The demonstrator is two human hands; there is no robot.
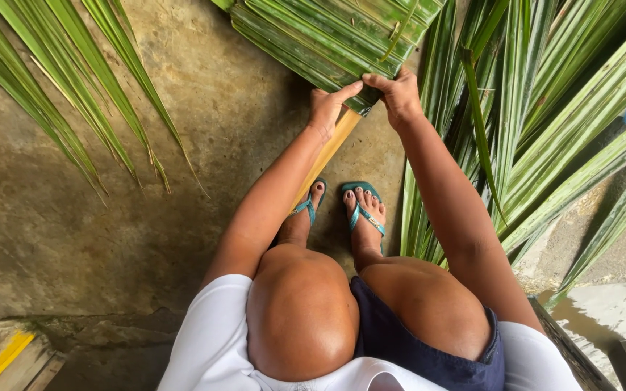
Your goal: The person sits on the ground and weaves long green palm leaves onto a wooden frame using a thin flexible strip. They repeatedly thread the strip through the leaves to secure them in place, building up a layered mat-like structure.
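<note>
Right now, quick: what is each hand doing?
Left hand: closed, gripping the lower edge of the woven palm leaf mat, thumb on top.
Right hand: closed, pinching the same edge beside it.

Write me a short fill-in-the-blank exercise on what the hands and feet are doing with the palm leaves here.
1. The left hand and the right hand both grip the lower edge of the woven palm-leaf mat, which is ____ in colour.
2. A pale yellowish leaf stalk runs down from the mat under the ____ hand.
3. The feet wear teal ____.
4. Loose palm fronds lie on the ____ floor.

Missing words: green; left; flip-flops; concrete
</note>
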